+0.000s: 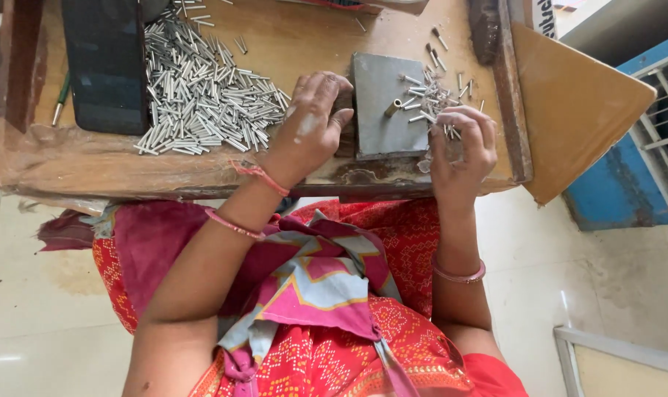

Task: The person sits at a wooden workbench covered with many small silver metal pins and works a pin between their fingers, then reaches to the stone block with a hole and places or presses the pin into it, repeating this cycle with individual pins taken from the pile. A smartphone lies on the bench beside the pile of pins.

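Wooden work board [290,44] rests across the person's lap, above a pale tiled floor [47,309]. Large heap of small silver metal tubes [201,88] lies on its left half, beside a dark rectangular block [106,66]. Grey metal plate [382,110] sits between the hands. Left hand [308,125] rests at the plate's left edge, fingers loosely curled, holding nothing visible. Right hand [460,143] is nearer the small cluster of tubes [430,99] at the plate's right edge, fingertips pinching a few. One brass-coloured tube [393,108] lies on the plate, long axis slanted, between both hands.
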